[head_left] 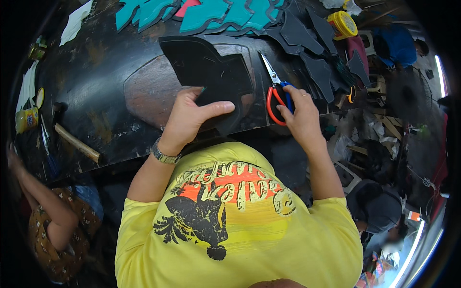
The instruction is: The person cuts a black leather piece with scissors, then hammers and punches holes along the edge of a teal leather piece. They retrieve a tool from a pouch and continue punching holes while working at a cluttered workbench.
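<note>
Your flat, stepped black sheet piece [206, 65] is over a worn brown board [146, 96], pinched in your left hand [197, 113], thumb on top. Just right of it, your right hand [300, 113] has thumb and fingers at the handles of silver-bladed, red-and-blue-handled scissors [274, 79]; can't tell how firm. Blade tips sit near the sheet's right edge: swing it right and they could nick it. Handles are near the black table [110, 62] edge, so a loose grip could drop them. Dark grey cut pieces [317, 72] lie beyond, teal ones [199, 17] farther.
</note>
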The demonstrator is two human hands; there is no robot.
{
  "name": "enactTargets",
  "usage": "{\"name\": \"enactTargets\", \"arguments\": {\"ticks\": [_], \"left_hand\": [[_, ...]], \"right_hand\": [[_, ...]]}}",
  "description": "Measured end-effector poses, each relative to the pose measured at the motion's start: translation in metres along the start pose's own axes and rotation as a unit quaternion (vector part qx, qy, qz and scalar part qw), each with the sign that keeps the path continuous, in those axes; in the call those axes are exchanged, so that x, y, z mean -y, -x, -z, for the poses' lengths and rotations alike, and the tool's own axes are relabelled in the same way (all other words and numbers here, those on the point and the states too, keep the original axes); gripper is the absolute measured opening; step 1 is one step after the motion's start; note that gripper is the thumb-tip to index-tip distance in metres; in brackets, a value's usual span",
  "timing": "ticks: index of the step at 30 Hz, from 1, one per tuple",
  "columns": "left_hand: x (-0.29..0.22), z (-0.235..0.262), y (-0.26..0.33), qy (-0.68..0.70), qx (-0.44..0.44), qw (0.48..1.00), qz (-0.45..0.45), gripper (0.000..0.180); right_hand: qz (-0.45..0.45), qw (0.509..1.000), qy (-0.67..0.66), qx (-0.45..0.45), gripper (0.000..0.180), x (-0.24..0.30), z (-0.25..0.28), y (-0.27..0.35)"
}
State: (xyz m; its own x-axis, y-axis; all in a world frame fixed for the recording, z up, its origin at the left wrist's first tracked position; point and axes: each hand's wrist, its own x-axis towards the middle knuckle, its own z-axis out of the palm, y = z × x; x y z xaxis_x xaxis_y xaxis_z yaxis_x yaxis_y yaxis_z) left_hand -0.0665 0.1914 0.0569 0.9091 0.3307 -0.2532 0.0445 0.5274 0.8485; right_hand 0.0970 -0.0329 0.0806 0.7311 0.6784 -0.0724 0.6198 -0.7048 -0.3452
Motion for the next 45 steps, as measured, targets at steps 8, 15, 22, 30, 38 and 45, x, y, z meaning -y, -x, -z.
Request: {"name": "enactTargets", "arguments": {"ticks": [8, 15, 22, 30, 38, 45], "left_hand": [[0.000, -0.012, -0.007, 0.075, 0.001, 0.997, 0.012, 0.031], [-0.003, -0.007, -0.007, 0.042, -0.006, 0.999, -0.012, 0.030], [-0.004, -0.010, -0.017, 0.092, -0.015, 0.996, -0.014, 0.027], [0.000, -0.014, -0.019, 0.119, -0.060, 0.989, -0.065, 0.026], [0.003, -0.008, -0.020, 0.149, -0.072, 0.984, -0.073, 0.027], [0.000, 0.001, -0.015, 0.094, -0.093, 0.986, -0.097, 0.024]], "right_hand": [[-0.058, 0.994, -0.076, -0.052, 0.055, -0.008, -0.013, 0.010], [-0.157, 0.893, -0.422, 0.003, 0.042, -0.033, -0.001, 0.009], [-0.200, 0.937, -0.265, 0.112, 0.033, -0.047, 0.021, 0.006], [-0.070, 0.772, -0.572, 0.269, 0.075, 0.011, -0.015, 0.045], [-0.054, 0.754, -0.609, 0.241, 0.044, 0.032, -0.031, 0.038], [-0.029, 0.730, -0.640, 0.240, 0.030, 0.034, -0.044, 0.036]]}}
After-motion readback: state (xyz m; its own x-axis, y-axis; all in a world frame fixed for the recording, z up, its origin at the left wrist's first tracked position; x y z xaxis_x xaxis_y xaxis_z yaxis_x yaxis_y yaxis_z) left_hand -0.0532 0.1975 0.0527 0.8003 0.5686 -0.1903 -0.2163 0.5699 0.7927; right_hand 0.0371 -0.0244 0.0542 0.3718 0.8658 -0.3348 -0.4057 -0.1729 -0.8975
